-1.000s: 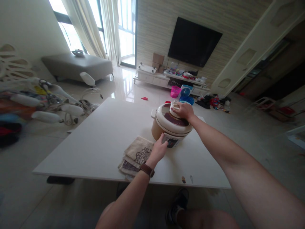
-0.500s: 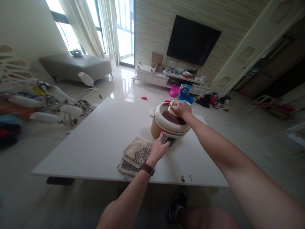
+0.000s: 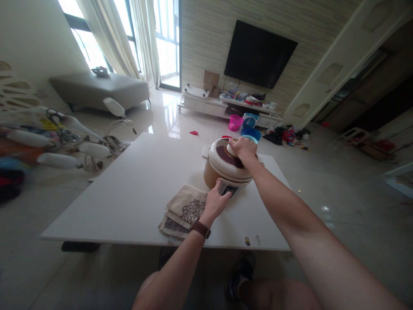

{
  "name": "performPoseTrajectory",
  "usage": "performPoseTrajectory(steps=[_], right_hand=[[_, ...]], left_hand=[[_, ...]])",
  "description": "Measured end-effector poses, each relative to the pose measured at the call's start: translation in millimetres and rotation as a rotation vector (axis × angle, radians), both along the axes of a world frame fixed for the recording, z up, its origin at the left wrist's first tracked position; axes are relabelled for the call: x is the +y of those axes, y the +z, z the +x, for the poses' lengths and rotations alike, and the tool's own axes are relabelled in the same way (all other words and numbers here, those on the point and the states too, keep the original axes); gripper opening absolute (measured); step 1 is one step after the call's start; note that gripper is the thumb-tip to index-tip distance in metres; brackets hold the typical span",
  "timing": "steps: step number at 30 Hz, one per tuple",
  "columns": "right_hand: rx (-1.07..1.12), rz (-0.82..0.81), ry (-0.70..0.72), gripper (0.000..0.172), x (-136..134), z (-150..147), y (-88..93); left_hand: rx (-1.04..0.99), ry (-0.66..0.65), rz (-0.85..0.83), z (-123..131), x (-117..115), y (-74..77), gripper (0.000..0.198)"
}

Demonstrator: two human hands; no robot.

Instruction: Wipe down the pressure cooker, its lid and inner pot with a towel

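A beige electric cooker [image 3: 215, 168] with a cream lid and a dark brown centre stands on the white table [image 3: 135, 189]. My right hand [image 3: 242, 148] is closed over the lid's handle on top. My left hand [image 3: 215, 202], a brown watch at its wrist, presses against the cooker's front by the control panel [image 3: 229, 190]. Just left of the cooker lies a folded beige patterned cloth [image 3: 183, 210], partly under my left wrist.
Two small bits [image 3: 251, 240] lie near the table's front edge. A cluttered rack [image 3: 48, 142] stands to the left, a grey sofa [image 3: 100, 89] behind it. A low TV cabinet [image 3: 222, 106] and floor clutter [image 3: 248, 127] sit beyond the table. My knees and shoe [image 3: 240, 275] are below.
My right hand has turned on the lid handle, and the lid has rotated a little with it. My left hand has slid slightly right onto the control panel. The view has shifted a bit.
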State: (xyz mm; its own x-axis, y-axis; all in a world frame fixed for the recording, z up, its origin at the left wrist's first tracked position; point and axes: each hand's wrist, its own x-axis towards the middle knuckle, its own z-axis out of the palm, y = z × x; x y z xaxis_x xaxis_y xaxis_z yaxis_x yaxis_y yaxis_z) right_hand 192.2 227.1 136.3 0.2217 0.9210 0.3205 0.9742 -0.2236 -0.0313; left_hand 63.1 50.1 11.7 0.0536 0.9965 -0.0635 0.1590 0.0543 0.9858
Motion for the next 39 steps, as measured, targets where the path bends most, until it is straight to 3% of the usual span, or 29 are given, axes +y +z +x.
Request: performPoseTrajectory(steps=[12, 25, 34, 39], right_hand=[[0.0, 0.049, 0.016, 0.072, 17, -4, -3.5], [-0.003, 0.055, 0.075, 0.073, 36, -8, -6.3], [-0.065, -0.042, 0.187, 0.077, 34, 9, -0.8], [-0.11, -0.05, 0.346, 0.069, 39, 23, 1.7]], left_hand=[[-0.082, 0.011, -0.056, 0, 15, -8.3, 0.094], [-0.077, 0.01, -0.046, 46, 26, -29.6, 0.112], [-0.073, 0.0, -0.055, 45, 26, -32.6, 0.112], [-0.05, -0.008, -0.054, 48, 23, -31.9, 0.111]])
